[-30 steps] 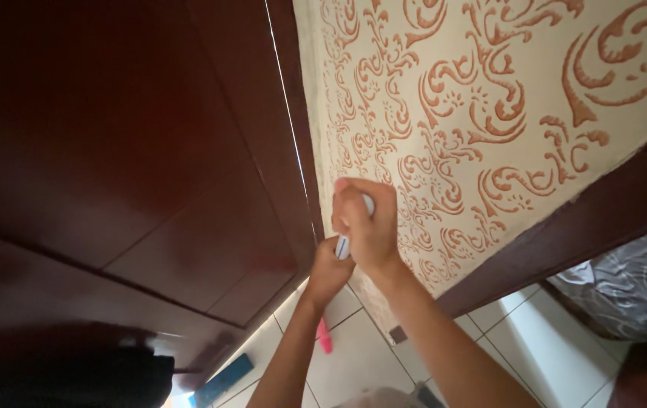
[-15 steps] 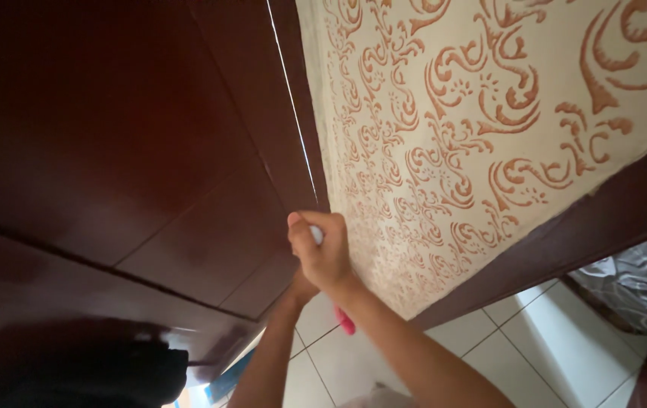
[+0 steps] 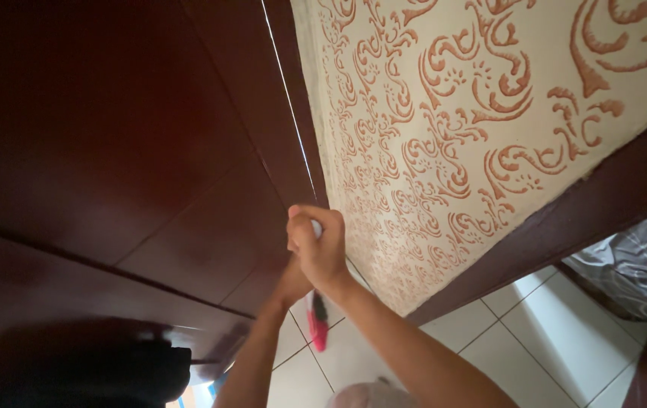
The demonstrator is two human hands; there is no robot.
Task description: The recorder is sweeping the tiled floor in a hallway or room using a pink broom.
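Nearest to us, our right hand [image 3: 322, 253] is closed around a white handle [image 3: 316, 227]; our left hand [image 3: 291, 281], partly hidden behind it, grips lower, where a pink and dark tool end [image 3: 317, 323] hangs down; how much work remains we cannot judge; beyond stand the dark wooden door [image 3: 134, 151], the patterned cream wall [image 3: 474, 113] and the white tiled floor [image 3: 535, 340].

both arms reach forward, right hand [image 3: 319, 245] fisted above the partly hidden left hand [image 3: 291, 281].

No packages, labels, signs or screens anywhere in view.
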